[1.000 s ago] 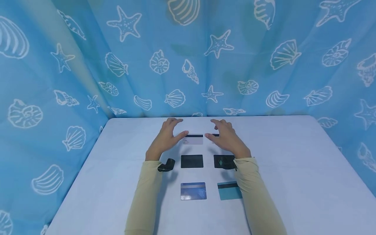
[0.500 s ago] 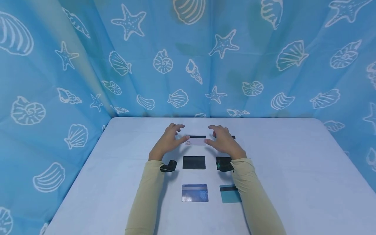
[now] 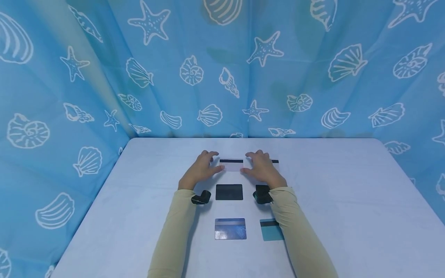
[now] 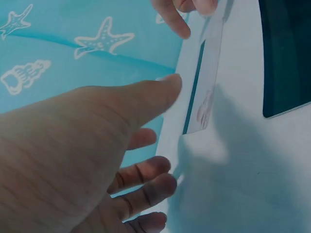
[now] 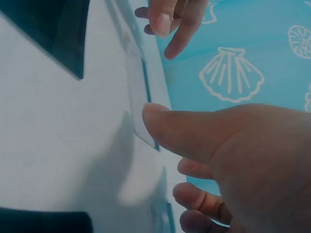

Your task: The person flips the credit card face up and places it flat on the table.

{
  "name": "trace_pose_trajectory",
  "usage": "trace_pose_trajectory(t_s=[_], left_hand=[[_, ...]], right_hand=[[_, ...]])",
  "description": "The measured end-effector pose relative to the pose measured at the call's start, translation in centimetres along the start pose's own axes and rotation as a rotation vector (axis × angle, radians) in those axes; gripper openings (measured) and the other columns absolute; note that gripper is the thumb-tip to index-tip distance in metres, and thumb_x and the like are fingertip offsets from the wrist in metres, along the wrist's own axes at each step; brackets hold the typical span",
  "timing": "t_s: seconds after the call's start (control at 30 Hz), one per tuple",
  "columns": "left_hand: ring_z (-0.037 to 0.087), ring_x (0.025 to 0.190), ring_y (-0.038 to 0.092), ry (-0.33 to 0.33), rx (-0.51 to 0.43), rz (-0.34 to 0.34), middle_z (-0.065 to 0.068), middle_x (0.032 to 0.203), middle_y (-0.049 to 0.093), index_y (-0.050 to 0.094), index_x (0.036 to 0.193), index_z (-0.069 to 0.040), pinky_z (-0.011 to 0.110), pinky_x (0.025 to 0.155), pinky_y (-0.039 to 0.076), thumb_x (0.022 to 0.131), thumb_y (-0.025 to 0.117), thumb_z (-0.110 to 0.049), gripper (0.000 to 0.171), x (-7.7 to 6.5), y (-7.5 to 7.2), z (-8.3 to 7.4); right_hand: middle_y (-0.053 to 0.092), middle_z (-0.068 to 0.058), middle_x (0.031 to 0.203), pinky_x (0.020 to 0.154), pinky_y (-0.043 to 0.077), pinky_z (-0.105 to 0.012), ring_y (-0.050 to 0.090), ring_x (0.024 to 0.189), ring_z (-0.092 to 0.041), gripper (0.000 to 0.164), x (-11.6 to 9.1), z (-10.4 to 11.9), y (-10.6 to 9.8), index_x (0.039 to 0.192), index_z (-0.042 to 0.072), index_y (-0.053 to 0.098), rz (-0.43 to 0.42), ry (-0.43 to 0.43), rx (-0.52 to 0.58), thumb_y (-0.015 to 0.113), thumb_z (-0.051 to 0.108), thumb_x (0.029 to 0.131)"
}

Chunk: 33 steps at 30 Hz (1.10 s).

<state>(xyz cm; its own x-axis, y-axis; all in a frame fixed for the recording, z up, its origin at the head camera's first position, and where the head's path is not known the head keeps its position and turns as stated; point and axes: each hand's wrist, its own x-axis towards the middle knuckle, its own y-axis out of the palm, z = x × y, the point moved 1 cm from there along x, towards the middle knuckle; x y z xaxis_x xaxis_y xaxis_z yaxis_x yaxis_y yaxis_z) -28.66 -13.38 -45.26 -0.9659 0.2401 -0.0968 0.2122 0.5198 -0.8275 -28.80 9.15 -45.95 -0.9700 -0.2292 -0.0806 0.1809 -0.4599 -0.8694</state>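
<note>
A white card with a black stripe (image 3: 231, 166) lies flat in the far row. My left hand (image 3: 199, 168) hovers at its left end, thumb and fingers spread apart. At its right end is my right hand (image 3: 262, 168), likewise spread and holding nothing. In the right wrist view my right thumb overlaps the card's edge; whether it touches is unclear. The left wrist view shows my left thumb apart from the card. A second striped white card (image 3: 275, 162) is partly hidden behind my right hand. Nearer lies a black card (image 3: 229, 192).
A blue card (image 3: 230, 229) and a teal card (image 3: 270, 230), partly under my right sleeve, lie in the near row. Another dark card (image 5: 43, 223) shows at the right wrist view's lower left. A blue shell-patterned curtain (image 3: 222, 69) hangs behind the white table (image 3: 347, 193).
My right hand has shifted left, uncovering part of the right white card. My left hand has moved slightly right, and both hands have come a little lower around the left white card.
</note>
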Motion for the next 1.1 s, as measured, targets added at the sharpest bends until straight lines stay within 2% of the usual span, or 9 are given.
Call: trace_pose_trajectory(t_s=[0.17,0.3,0.47,0.63,0.8,1.1], left_hand=[[0.03,0.116,0.055,-0.006,0.02,0.029,0.02,0.128,0.056,0.05,0.151,-0.005,0.046,0.108,0.049,0.099,0.069,-0.034,0.062,0.2,0.4,0.0],[0.031,0.121,0.054,-0.03,0.056,0.033,0.021,0.134,0.054,0.048,0.152,-0.006,0.049,0.113,0.047,0.1,0.068,-0.036,0.063,0.3,0.9,-0.3],[0.033,0.125,0.051,-0.057,0.111,0.037,0.021,0.139,0.051,0.048,0.153,-0.007,0.052,0.113,0.046,0.1,0.066,-0.038,0.064,0.0,1.7,-0.7],[0.031,0.122,0.052,-0.076,0.114,0.038,0.019,0.137,0.052,0.05,0.151,-0.008,0.05,0.112,0.047,0.101,0.065,-0.036,0.058,-0.3,2.3,-0.6],[0.031,0.123,0.053,-0.075,0.096,0.038,0.018,0.136,0.053,0.053,0.144,-0.01,0.05,0.112,0.047,0.101,0.066,-0.033,0.05,-0.4,2.2,-0.7],[0.03,0.126,0.051,-0.096,0.078,0.058,0.015,0.139,0.052,0.053,0.142,-0.011,0.051,0.114,0.045,0.1,0.069,-0.033,0.05,-0.1,1.4,-0.8]], right_hand=[[0.054,-0.027,0.137,0.107,0.046,-0.057,0.049,0.123,-0.041,0.067,0.0,-0.2,0.2,0.149,0.004,0.053,0.012,-0.008,-0.012,0.077,0.033,0.093],[0.054,-0.025,0.137,0.107,0.046,-0.057,0.049,0.122,-0.04,0.064,0.1,-0.1,0.5,0.148,0.006,0.054,0.016,-0.013,-0.026,0.076,0.032,0.094],[0.054,-0.024,0.136,0.106,0.047,-0.058,0.049,0.12,-0.037,0.06,-0.2,0.0,1.1,0.148,0.009,0.056,0.014,0.001,-0.002,0.075,0.03,0.095],[0.055,-0.022,0.135,0.105,0.048,-0.058,0.049,0.119,-0.036,0.055,-0.5,0.0,1.6,0.144,0.012,0.059,0.013,0.014,0.031,0.076,0.028,0.094],[0.055,-0.021,0.135,0.106,0.047,-0.058,0.049,0.121,-0.036,0.051,-0.3,0.0,1.8,0.14,0.012,0.062,0.006,0.025,0.039,0.078,0.026,0.093],[0.054,-0.02,0.138,0.111,0.045,-0.058,0.048,0.127,-0.036,0.049,0.3,0.4,1.5,0.137,0.012,0.06,0.025,0.039,0.064,0.078,0.023,0.093]])
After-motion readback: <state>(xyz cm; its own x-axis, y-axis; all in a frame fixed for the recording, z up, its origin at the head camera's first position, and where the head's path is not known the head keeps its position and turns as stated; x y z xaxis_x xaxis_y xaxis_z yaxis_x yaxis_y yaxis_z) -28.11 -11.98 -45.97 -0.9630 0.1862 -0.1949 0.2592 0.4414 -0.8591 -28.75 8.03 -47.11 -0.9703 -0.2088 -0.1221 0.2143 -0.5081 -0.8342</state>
